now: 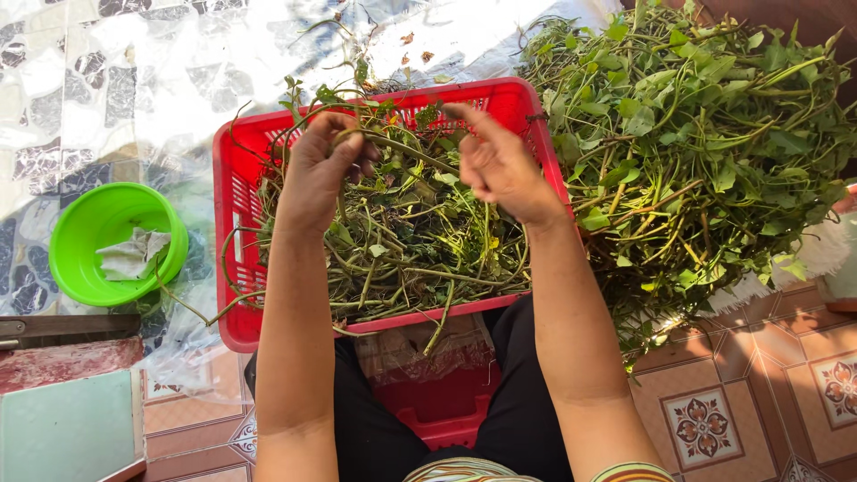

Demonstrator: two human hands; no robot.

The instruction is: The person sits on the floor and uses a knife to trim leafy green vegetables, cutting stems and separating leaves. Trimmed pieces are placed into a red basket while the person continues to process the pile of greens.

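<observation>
While both forearms reach forward over the red basket (234, 192), the left hand (319, 170) is curled closed around a green stem (406, 147), fingers wrapped over its near end. From that grip the stem runs rightward, its long axis roughly level and crossing the gap toward the right hand (500, 165). The right hand stands just beside the stem's far end, loosely half-closed, with the index finger and thumb extended upward; whether those fingertips actually pinch the stem or a leaf cannot be told from this view. Of the two hands, the left is clearly the one in contact. Directly beneath both hands lies a tangle of stripped stems (402, 259) filling the basket. Beyond the right hand, further to its right, a large heap of leafy greens (705, 143) rests on a clear plastic sheet (178, 71). Well apart from the left hand, on its outer side, sits a green bowl (89, 268) holding a crumpled scrap. Patterned floor tiles (741, 402) show near the right elbow.
</observation>
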